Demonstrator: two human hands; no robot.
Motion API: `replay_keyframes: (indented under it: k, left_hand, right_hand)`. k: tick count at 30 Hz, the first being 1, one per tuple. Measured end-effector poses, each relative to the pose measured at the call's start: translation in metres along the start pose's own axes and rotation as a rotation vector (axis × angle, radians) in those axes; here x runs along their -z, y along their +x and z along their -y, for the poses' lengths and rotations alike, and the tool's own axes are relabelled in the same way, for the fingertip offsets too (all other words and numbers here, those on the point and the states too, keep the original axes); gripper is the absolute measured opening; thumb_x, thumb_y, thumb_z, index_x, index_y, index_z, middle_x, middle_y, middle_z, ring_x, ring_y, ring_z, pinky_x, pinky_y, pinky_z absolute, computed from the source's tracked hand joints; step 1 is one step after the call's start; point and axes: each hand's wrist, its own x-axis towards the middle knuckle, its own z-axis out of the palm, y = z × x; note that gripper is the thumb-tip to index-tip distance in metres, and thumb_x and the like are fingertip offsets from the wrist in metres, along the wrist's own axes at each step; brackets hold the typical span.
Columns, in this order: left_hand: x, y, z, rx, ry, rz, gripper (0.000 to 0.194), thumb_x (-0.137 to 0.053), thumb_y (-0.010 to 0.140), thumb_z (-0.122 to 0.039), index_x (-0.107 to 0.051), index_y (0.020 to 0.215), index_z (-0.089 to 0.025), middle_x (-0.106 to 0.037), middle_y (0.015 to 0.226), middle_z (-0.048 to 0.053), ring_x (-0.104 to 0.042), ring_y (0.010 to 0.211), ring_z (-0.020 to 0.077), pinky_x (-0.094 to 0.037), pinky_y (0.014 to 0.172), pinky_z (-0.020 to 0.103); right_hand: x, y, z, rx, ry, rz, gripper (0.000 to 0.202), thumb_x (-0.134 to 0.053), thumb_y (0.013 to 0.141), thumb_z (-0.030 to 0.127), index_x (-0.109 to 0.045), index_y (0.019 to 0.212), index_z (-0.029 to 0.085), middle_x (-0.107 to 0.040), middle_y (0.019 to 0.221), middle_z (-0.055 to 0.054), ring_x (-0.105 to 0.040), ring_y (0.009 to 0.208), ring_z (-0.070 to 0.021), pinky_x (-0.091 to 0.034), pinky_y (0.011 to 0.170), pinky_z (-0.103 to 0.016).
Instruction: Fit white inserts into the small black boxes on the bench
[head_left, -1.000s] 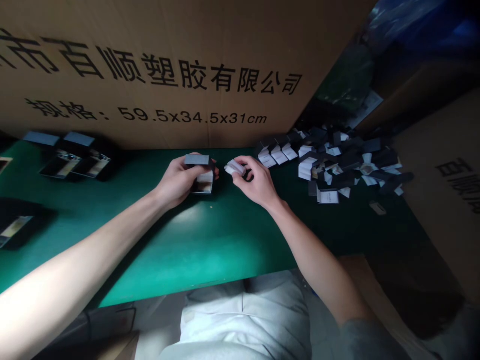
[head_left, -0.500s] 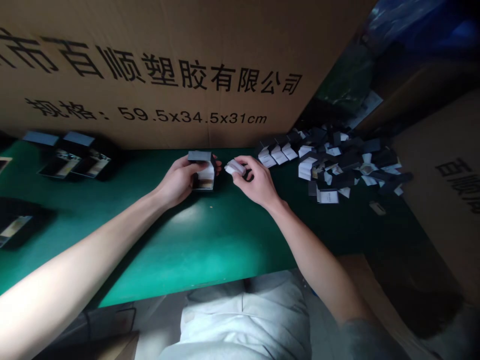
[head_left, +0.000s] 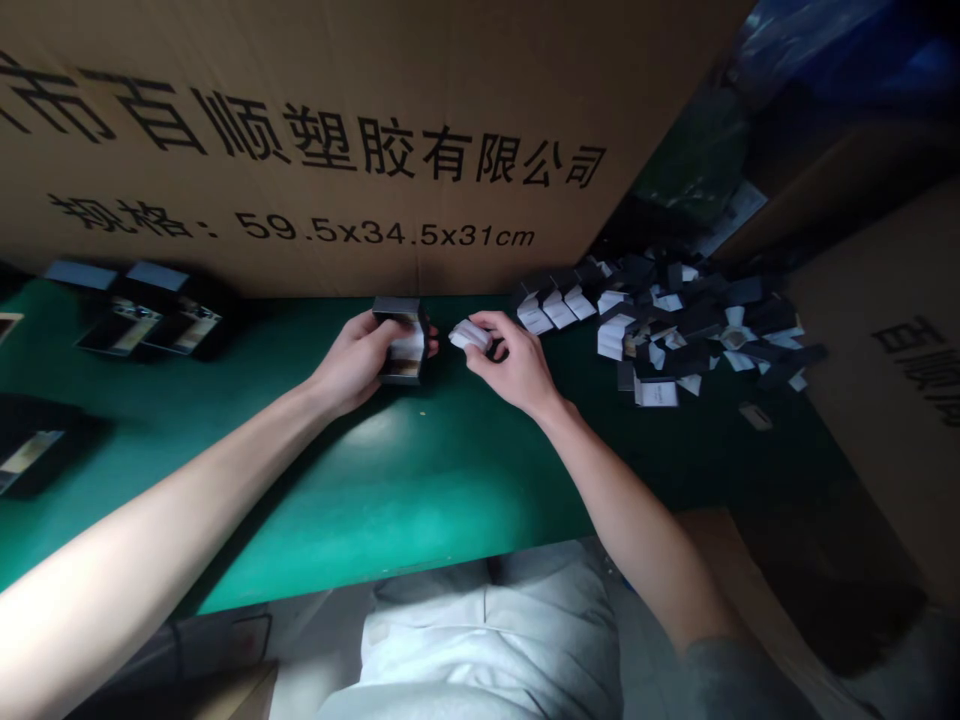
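Near the middle of the green table, my left hand grips a small black box with its lid up, the thumb lying across the pale inside. Just to the right, my right hand pinches a small folded white paper piece between thumb and fingers. A short gap separates the paper piece from the box. What else lies inside the box is too dark to make out.
A large printed carton stands behind the green table. Several black boxes stand open at left. A heap of small black-and-white folded card pieces lies at right, with a small tag before it. Another carton borders the right side.
My left hand has tilted the black box a little, so its dark front face shows more. The right hand with the folded paper piece has stayed almost still.
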Motion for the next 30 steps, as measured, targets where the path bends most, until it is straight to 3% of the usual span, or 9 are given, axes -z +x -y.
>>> replay_keyframes:
  k: [6, 14, 21, 27, 30]
  left_hand:
    - [0.000, 0.001, -0.001, 0.009, -0.064, 0.000, 0.025, -0.073, 0.071, -0.025, -0.075, 0.095, -0.019, -0.081, 0.101, 0.008, -0.080, 0.091, 0.0275, -0.067, 0.080, 0.036]
    - [-0.001, 0.000, -0.001, 0.013, -0.053, -0.003, 0.019, -0.073, 0.074, -0.024, -0.070, 0.092, -0.018, -0.080, 0.097, 0.010, -0.080, 0.097, 0.0327, -0.068, 0.083, 0.043]
    - [0.001, 0.000, 0.004, -0.022, -0.035, 0.036, 0.030, -0.072, 0.072, -0.018, -0.069, 0.102, -0.018, -0.080, 0.102, 0.009, -0.080, 0.097, 0.0290, -0.068, 0.085, 0.043]
    - [0.007, 0.004, 0.007, -0.024, -0.031, 0.115, 0.036, -0.071, 0.077, -0.025, -0.070, 0.112, -0.020, -0.079, 0.108, 0.008, -0.079, 0.097, 0.0275, -0.066, 0.088, 0.043]
    - [0.008, 0.005, 0.005, -0.003, -0.047, 0.160, 0.038, -0.066, 0.080, -0.035, -0.067, 0.115, -0.020, -0.080, 0.112, 0.009, -0.079, 0.099, 0.0293, -0.064, 0.087, 0.044]
  right_hand:
    - [0.001, 0.001, 0.000, 0.011, -0.008, 0.005, 0.027, -0.067, 0.090, 0.032, -0.067, 0.116, 0.025, -0.079, 0.113, -0.005, -0.072, 0.090, -0.0200, -0.062, 0.077, -0.033]
    - [0.000, 0.001, 0.000, 0.040, 0.014, -0.006, 0.027, -0.066, 0.090, 0.033, -0.068, 0.116, 0.024, -0.078, 0.111, -0.006, -0.071, 0.087, -0.0188, -0.059, 0.069, -0.030]
    - [0.000, 0.001, -0.001, 0.021, -0.009, 0.006, 0.028, -0.066, 0.090, 0.034, -0.068, 0.117, 0.025, -0.079, 0.113, -0.006, -0.071, 0.088, -0.0192, -0.059, 0.068, -0.030]
    - [0.003, 0.001, 0.004, 0.011, 0.020, 0.001, 0.025, -0.067, 0.089, 0.032, -0.070, 0.113, 0.024, -0.079, 0.111, -0.006, -0.071, 0.087, -0.0190, -0.057, 0.066, -0.030]
    - [0.007, 0.001, 0.012, -0.040, 0.144, 0.049, 0.025, -0.068, 0.089, 0.038, -0.071, 0.109, 0.023, -0.080, 0.106, -0.004, -0.073, 0.086, -0.0178, -0.056, 0.065, -0.028]
